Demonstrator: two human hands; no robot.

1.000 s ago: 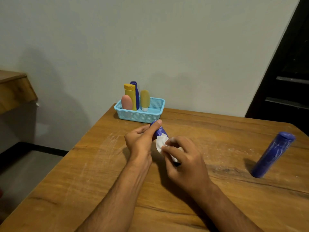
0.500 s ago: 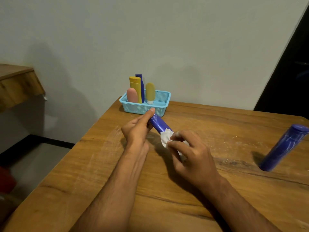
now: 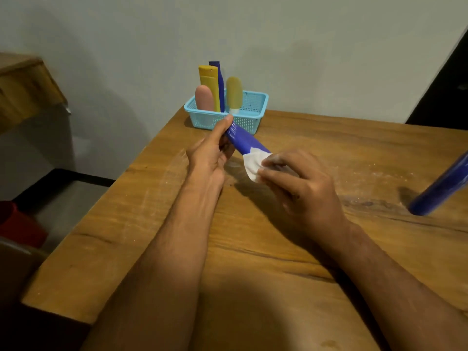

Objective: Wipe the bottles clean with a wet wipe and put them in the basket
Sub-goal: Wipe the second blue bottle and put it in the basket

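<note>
A blue bottle (image 3: 243, 140) lies slanted between my hands above the wooden table (image 3: 291, 249). My left hand (image 3: 211, 154) grips its far end, thumb along the top. My right hand (image 3: 301, 186) holds a white wet wipe (image 3: 254, 164) wrapped round the bottle's near end, which is hidden under the wipe and fingers. The light blue basket (image 3: 253, 117) stands at the table's far edge by the wall, just behind the bottle. In it stand a pink bottle (image 3: 203, 97), a yellow bottle (image 3: 210, 83), a dark blue bottle (image 3: 219, 84) and a pale yellow bottle (image 3: 234, 95).
Another blue bottle (image 3: 440, 186) stands on the table at the right, cut by the frame's edge. A wooden shelf (image 3: 22, 89) juts out at the left. A red object (image 3: 17, 224) sits on the floor below the table's left edge.
My right hand has slid the wipe down toward the bottle's near end, baring more of the blue body. My left hand keeps its grip on the far end.
</note>
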